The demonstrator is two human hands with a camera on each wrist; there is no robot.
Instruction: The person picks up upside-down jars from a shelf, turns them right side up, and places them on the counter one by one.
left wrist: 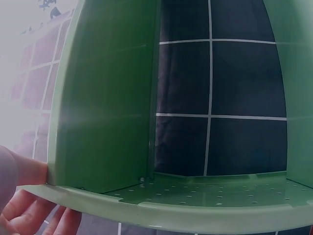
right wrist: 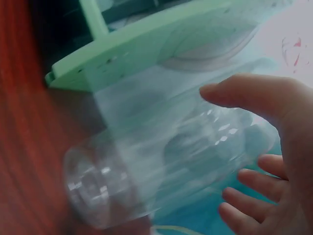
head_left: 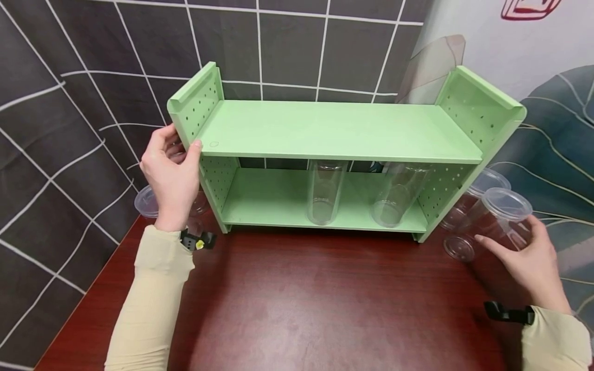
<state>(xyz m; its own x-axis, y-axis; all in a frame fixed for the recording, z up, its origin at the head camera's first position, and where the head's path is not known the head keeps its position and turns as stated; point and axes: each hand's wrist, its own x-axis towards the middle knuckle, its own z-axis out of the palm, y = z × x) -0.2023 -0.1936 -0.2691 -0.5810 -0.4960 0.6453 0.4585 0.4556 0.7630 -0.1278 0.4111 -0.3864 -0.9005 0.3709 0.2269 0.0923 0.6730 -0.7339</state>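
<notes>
My left hand (head_left: pixel 171 170) grips the left side panel of a light green two-tier shelf (head_left: pixel 325 129), thumb on the front edge, fingers behind. The left wrist view shows that thumb and fingers on either side of the panel edge (left wrist: pixel 146 215). At the shelf's right end, my right hand (head_left: pixel 533 263) is beside a tall clear plastic jar (head_left: pixel 484 229) with a lid. Its thumb and fingers are spread about the jar's near side. In the right wrist view the fingers look extended, not closed round the jar (right wrist: pixel 146 166).
Two clear jars, one at the middle (head_left: pixel 323 198) and one at the right (head_left: pixel 392 203), stand on the lower tier. Another lidded jar (head_left: pixel 489 180) is behind the one by my right hand. A clear lid (head_left: pixel 147 202) shows left of the shelf. A dark red table (head_left: pixel 325 293) lies in front.
</notes>
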